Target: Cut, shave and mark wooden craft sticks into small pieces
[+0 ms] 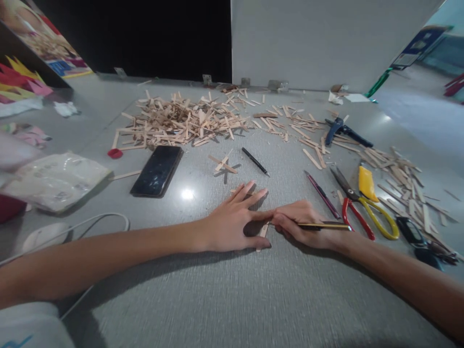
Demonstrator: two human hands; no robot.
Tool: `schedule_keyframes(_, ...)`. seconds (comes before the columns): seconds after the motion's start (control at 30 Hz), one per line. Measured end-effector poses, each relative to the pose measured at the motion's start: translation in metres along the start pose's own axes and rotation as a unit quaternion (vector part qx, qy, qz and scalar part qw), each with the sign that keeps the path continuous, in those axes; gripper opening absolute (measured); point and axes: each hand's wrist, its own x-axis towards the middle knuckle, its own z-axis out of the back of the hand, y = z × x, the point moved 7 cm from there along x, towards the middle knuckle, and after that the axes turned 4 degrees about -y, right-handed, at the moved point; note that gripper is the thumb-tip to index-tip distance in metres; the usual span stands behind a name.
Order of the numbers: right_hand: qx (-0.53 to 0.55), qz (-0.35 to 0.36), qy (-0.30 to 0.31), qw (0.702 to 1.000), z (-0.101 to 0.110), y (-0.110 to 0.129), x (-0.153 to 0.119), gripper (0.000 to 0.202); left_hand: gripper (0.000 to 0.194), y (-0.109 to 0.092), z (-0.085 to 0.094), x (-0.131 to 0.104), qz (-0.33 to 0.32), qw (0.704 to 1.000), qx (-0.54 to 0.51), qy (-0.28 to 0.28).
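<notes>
My left hand (235, 220) lies with its fingers spread over a few wooden craft sticks, pressing them to the grey table. One craft stick (264, 230) shows between its thumb and index finger. My right hand (299, 222) is closed around a dark pencil with a light stripe (324, 226). The pencil's tip is beside the craft stick, near my left index finger; whether it touches is hidden. Just beyond my hands lie a small star of crossed craft sticks (224, 165) and a black pen (255, 161).
A large pile of craft sticks (188, 118) lies at the back. Scissors (362, 203), a yellow cutter (368, 182), a maroon pen (322, 193) and blue-handled pliers (335, 130) are at right. A phone (156, 171), plastic packet (58, 181) and white mouse (45, 237) are at left.
</notes>
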Motion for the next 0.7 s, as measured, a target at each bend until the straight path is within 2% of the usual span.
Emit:
schedule_keyframes(0.17, 0.01, -0.062, 0.002, 0.998, 0.002, -0.005, -0.002, 0.05, 0.074, -0.001, -0.001, -0.003, -0.032, 0.999, 0.005, -0.011)
schedule_keyframes(0.23, 0.04, -0.108, -0.011, 0.993, 0.003, -0.01, -0.004, 0.05, 0.067, -0.001, -0.003, -0.006, -0.052, 0.998, 0.015, -0.02)
schedule_keyframes(0.33, 0.083, -0.167, -0.054, 0.981, 0.007, -0.019, -0.007, 0.052, 0.051, 0.002, -0.002, -0.009, -0.07, 0.995, 0.028, -0.063)
schedule_keyframes(0.47, 0.07, -0.179, -0.116, 0.975, 0.014, -0.021, -0.009, 0.059, 0.033, 0.007, 0.005, -0.012, -0.078, 0.987, 0.018, -0.142)
schedule_keyframes(0.57, 0.075, -0.203, -0.151, 0.965, 0.017, -0.024, -0.012, 0.061, 0.02, 0.009, 0.009, -0.014, -0.086, 0.98, -0.004, -0.179)
schedule_keyframes(0.7, 0.082, -0.214, -0.173, 0.958, 0.018, -0.027, -0.015, 0.061, 0.028, 0.005, 0.014, -0.015, -0.103, 0.976, -0.026, -0.19)
